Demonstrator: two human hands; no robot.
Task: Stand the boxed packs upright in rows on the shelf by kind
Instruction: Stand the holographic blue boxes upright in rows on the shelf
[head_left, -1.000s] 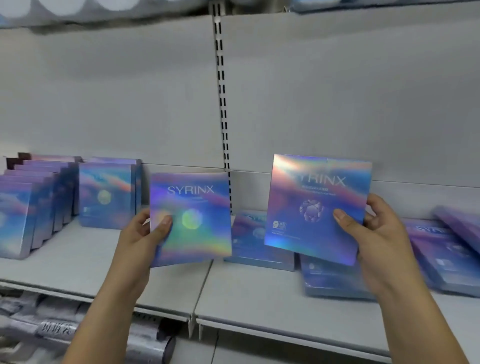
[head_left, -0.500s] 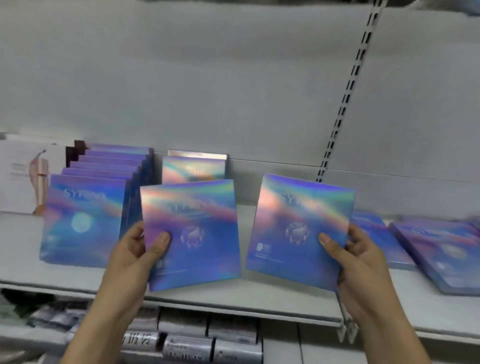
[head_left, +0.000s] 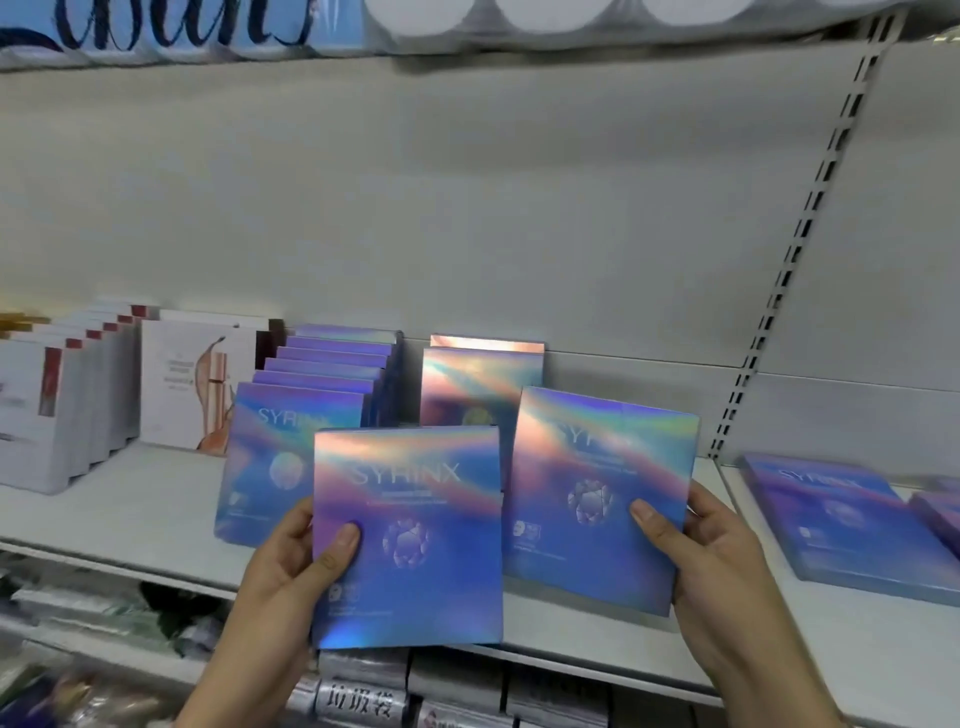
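Left hand: curled round the lower left edge of a gem-emblem SYRINX box, thumb laid on its face; box held upright before the shelf edge.
Right hand: gripped on the right edge of a second gem-emblem box, held slightly tilted over the shelf.
Standing rows: moon-emblem boxes stood upright behind the held boxes, a shorter row just beside them.
Flat packs: laid flat at right.
White boxes: stood at far left.
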